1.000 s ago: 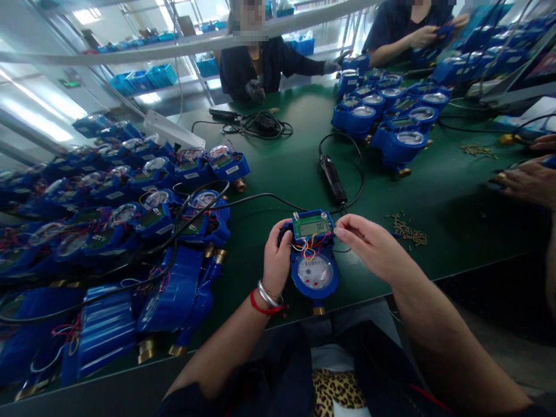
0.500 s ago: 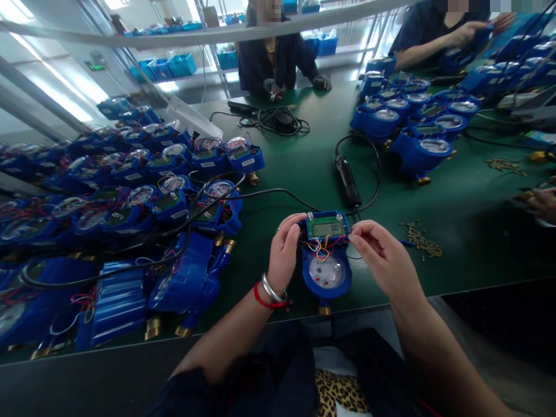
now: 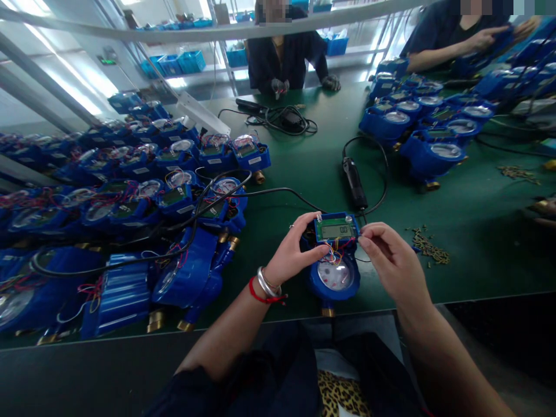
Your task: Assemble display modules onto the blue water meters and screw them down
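Observation:
A blue water meter lies on the green table in front of me, its brass end toward me. Its box is uncovered, with a green circuit board and a digital display reading 0.0. Loose coloured wires spill between the display and the round dial. My left hand grips the box's left side, fingers at its top corner and thumb over the lower edge near the wires. At the box's right edge, my right hand has thumb and forefinger pinched; whatever is between them is too small to make out.
A black electric screwdriver with a cable lies beyond the meter. Small brass screws are heaped to the right. Many blue meters crowd the left side, and more meters stand at the right. Two people sit across the table.
My left thumb has swung from beside the box to over its lower edge by the wires. My right hand stays pinched at the right edge. The whole view has shifted slightly.

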`<state>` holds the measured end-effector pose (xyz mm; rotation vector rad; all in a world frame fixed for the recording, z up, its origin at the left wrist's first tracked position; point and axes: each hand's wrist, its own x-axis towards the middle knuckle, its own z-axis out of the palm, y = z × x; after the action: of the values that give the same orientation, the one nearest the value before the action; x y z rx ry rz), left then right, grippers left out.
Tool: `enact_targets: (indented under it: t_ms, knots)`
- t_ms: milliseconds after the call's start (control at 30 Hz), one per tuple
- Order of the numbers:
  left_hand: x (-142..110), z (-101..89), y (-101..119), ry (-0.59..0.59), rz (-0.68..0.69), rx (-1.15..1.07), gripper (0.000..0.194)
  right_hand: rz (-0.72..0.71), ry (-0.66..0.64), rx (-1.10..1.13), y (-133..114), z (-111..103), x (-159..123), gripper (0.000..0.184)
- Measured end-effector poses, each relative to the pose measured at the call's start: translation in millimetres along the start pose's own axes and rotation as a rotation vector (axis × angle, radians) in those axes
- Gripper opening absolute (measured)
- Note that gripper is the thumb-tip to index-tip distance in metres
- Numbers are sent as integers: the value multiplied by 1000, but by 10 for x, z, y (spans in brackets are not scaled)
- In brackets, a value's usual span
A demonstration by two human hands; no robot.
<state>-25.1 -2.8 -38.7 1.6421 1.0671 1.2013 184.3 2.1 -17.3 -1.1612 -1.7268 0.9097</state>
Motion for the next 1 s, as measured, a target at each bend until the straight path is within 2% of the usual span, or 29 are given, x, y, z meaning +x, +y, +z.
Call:
enact_targets:
  t_ms: [167,500,1000]
  knots:
    - [18,-17,-14,-30,49,130,68,-40,2,32,67,15,-27,8]
    - [18,0,-15,19,85,192,57,-232,31,-136,61,13,-27,2]
    - [-13,23,-42,18,16,184,62,-213,37,-60,63,-10,-100,3]
